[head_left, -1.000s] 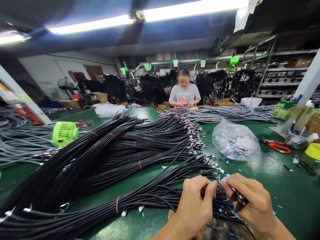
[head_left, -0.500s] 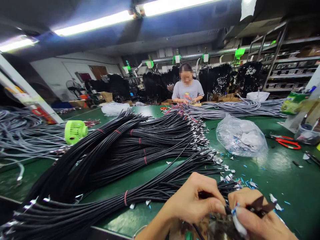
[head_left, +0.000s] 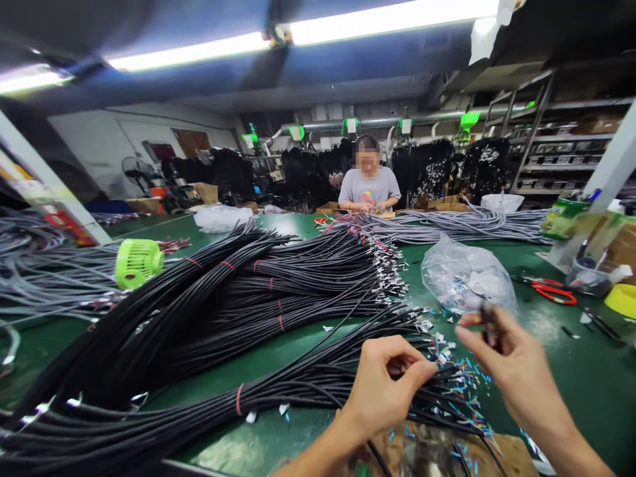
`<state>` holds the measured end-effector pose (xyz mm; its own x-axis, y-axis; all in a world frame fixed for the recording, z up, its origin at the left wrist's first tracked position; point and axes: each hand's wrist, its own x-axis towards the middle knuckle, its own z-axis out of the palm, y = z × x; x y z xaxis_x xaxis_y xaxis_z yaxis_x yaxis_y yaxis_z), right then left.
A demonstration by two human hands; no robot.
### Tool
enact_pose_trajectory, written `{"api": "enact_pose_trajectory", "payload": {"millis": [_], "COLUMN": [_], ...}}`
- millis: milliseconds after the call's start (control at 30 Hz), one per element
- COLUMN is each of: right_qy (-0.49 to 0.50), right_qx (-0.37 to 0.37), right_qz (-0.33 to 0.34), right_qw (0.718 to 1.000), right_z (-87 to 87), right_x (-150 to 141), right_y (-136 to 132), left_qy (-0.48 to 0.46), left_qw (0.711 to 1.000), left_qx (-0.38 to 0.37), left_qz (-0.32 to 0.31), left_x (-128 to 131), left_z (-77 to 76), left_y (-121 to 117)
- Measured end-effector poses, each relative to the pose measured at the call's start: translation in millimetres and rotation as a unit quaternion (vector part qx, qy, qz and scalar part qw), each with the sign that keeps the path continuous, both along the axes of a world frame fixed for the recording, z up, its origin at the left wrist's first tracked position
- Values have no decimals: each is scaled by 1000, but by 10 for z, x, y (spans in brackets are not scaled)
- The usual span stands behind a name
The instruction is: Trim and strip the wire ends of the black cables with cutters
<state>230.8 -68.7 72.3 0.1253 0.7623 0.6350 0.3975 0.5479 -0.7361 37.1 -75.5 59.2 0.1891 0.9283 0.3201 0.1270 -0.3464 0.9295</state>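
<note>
Bundles of black cables (head_left: 238, 311) tied with red bands fan across the green table (head_left: 586, 377). Their stripped ends show silver foil and coloured wires near my hands. My left hand (head_left: 385, 387) is closed in a pinch on the end of one black cable (head_left: 450, 374) at the front of the pile. My right hand (head_left: 514, 361) is lifted to the right, its fingers closed round a small dark tool (head_left: 489, 321) that is blurred. Scraps of foil and coloured insulation lie around both hands.
A clear plastic bag of scraps (head_left: 467, 278) lies right of the cable ends. Red-handled scissors (head_left: 554, 291) and a yellow tape roll (head_left: 621, 299) sit at the far right. A green fan (head_left: 136, 263) stands left. Grey cables (head_left: 44, 278) lie left and behind. A person (head_left: 368, 182) sits opposite.
My right hand has pulled away from the left hand, up and to the right, with the dark tool. My left hand stays pinched on the cable end. The view has tilted slightly.
</note>
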Motion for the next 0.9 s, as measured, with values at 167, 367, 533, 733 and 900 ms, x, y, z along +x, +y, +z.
{"api": "enact_pose_trajectory", "payload": {"millis": [167, 367, 533, 733, 900], "right_qy": [-139, -120, -91, -67, -67], "right_qx": [-58, -62, -83, -95, -80], "right_qz": [73, 64, 68, 64, 95], "right_qw": [986, 989, 990, 991, 990], "right_z": [-125, -110, -143, -239, -286], "right_x": [-187, -196, -235, -200, -203], "right_y": [-139, -194, -203, -173, -124], "left_qy": [-3, 17, 31, 48, 54], "left_qw": [1000, 1000, 999, 997, 994], "left_qx": [7, 21, 26, 47, 80], "left_qz": [16, 16, 22, 32, 46], "left_x": [13, 22, 43, 67, 98], "left_z": [-69, -76, -65, -83, -111], "left_y": [-8, -30, -45, -63, -81]}}
